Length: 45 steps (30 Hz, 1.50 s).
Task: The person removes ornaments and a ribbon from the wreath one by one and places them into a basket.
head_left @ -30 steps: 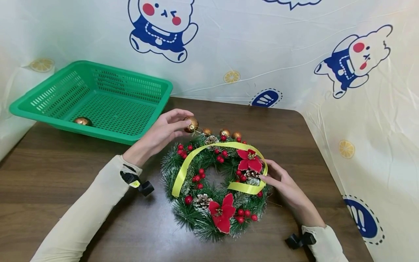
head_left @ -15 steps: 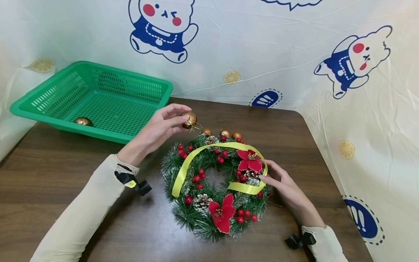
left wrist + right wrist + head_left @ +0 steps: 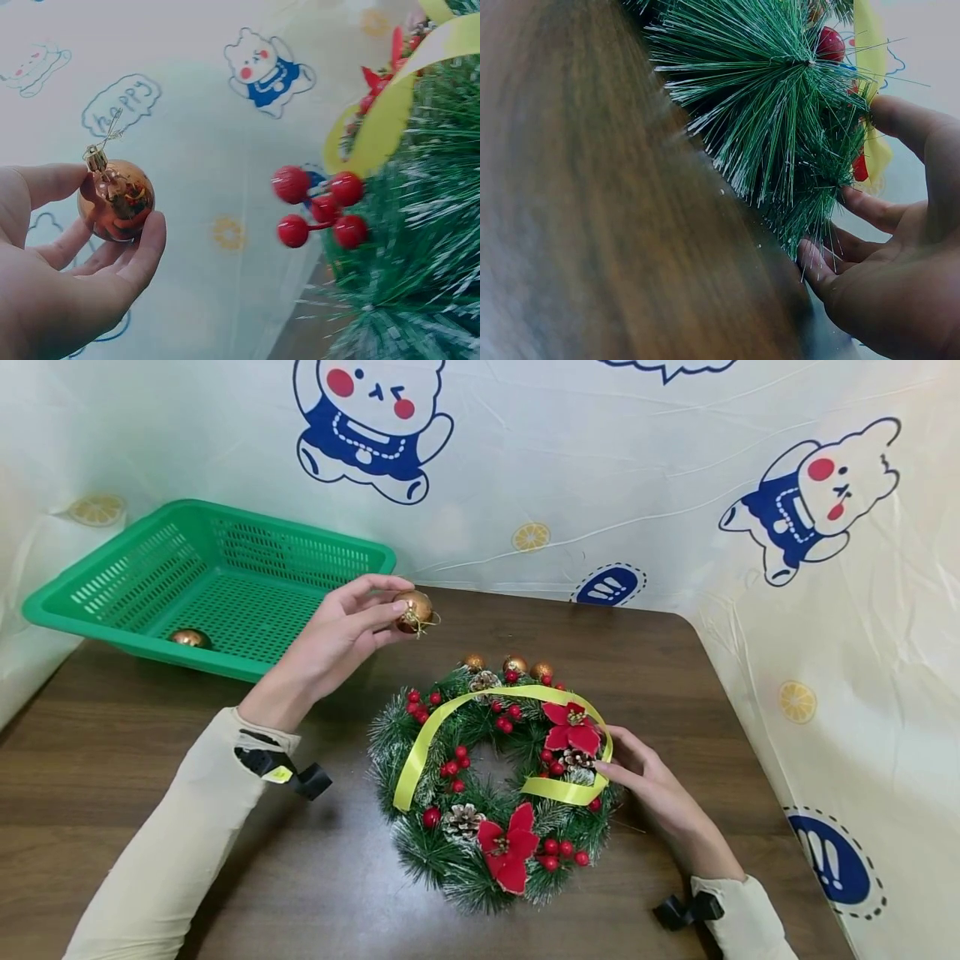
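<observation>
Up off the table, my left hand [image 3: 330,631] holds a shiny copper-gold bauble [image 3: 414,612] between thumb and fingers. A gold cap and a loop of thin gold string show on the bauble [image 3: 118,201] in the left wrist view. My right hand [image 3: 660,793] grips the right edge of a green Christmas wreath [image 3: 427,852], thumb on top by the yellow ribbon [image 3: 427,735] and fingers against the outer needles. Red poinsettias [image 3: 510,852], berries and pinecones [image 3: 463,820] decorate the wreath. Along its far edge sit 3 small gold baubles [image 3: 515,664].
At the back left stands a green perforated basket [image 3: 217,660] with another copper bauble [image 3: 190,637] inside. The brown wooden table [image 3: 322,877] lies under everything. A white curtain [image 3: 570,452] printed with cartoon bears hangs right behind the table and along its right side.
My left hand has drawn the bauble away from the wreath's far edge, up and to the left toward the basket. The right hand and the wreath have stayed put.
</observation>
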Tool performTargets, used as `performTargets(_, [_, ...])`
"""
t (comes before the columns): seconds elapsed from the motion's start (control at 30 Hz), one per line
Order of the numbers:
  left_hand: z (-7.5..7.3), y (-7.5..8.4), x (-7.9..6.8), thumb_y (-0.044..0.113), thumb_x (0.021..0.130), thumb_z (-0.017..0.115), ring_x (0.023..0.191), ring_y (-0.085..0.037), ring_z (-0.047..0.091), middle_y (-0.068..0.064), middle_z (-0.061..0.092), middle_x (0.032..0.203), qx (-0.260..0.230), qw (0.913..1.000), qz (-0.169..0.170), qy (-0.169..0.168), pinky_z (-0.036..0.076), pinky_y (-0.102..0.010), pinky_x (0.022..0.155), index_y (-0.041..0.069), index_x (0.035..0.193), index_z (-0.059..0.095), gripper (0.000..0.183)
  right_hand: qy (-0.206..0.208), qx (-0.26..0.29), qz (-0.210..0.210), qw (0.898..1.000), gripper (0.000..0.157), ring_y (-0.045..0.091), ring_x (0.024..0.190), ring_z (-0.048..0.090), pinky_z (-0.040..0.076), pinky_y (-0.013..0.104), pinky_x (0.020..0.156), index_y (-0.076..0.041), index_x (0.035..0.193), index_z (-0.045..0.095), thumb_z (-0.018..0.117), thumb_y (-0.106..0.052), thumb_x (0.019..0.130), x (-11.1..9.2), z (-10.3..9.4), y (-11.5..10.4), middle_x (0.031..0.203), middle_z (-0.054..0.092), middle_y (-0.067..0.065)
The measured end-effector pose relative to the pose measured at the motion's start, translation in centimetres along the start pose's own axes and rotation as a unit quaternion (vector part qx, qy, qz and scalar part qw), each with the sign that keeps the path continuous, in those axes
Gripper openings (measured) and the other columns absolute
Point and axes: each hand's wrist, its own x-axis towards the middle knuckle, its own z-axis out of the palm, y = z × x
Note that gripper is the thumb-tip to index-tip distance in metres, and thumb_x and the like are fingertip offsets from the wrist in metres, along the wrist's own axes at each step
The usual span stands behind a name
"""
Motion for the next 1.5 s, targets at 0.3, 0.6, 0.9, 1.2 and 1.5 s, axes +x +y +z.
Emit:
performTargets(0.3, [-2.1,1.7,0.0,0.005,0.097,0.063,0.12,-0.032,0.054,-0.02,0.044,0.137,-0.035,0.9983,0.033,0.031,0.056,-0.035,0.091,-0.006,0.129,0.053,0.035,0.002,-0.002,0.002,1.0,0.048,0.028,0.138,0.035,0.038,0.023,0.104,-0.016,0.145,0.043,0.059,-0.021,0.101,0.0,0.0,0.1,0.147,0.043,0.006])
performTargets(0.6, [-3.6,2.5,-0.2,-0.001,0.096,0.062,0.115,-0.032,0.059,-0.022,0.044,0.137,-0.081,0.9946,0.042,0.05,0.056,-0.037,0.092,-0.005,0.124,0.057,0.029,0.003,-0.002,0.003,1.0,0.048,0.028,0.137,0.036,0.039,0.023,0.103,-0.016,0.145,0.043,0.059,-0.021,0.101,-0.1,0.1,0.1,0.146,0.043,0.007])
performTargets(0.9, [-5.0,3.0,-0.6,-0.001,0.097,0.06,0.113,-0.031,0.061,-0.02,0.046,0.135,-0.103,0.9915,0.045,0.066,0.055,-0.038,0.093,-0.004,0.123,0.057,0.027,0.001,-0.001,0.004,1.0,0.047,0.028,0.137,0.035,0.039,0.027,0.105,-0.017,0.145,0.044,0.059,-0.022,0.101,0.0,0.0,0.2,0.146,0.043,0.007])
performTargets(1.2, [-6.4,3.2,-0.9,-0.001,0.095,0.063,0.114,-0.029,0.061,-0.018,0.041,0.14,-0.103,0.989,0.025,0.104,0.056,-0.037,0.09,-0.003,0.122,0.059,0.027,-0.003,0.001,0.002,1.0,0.046,0.029,0.136,0.036,0.04,0.027,0.104,-0.017,0.145,0.044,0.058,-0.021,0.101,0.0,0.0,0.2,0.146,0.043,0.007])
performTargets(1.5, [-8.1,3.0,-1.3,-0.001,0.094,0.065,0.11,-0.026,0.063,-0.015,0.052,0.132,-0.11,0.9848,0.015,0.133,0.057,-0.038,0.088,-0.002,0.12,0.06,0.027,-0.002,-0.008,0.002,1.0,0.046,0.029,0.133,0.039,0.04,0.036,0.104,-0.018,0.145,0.044,0.058,-0.022,0.102,0.0,0.0,0.2,0.143,0.045,0.008])
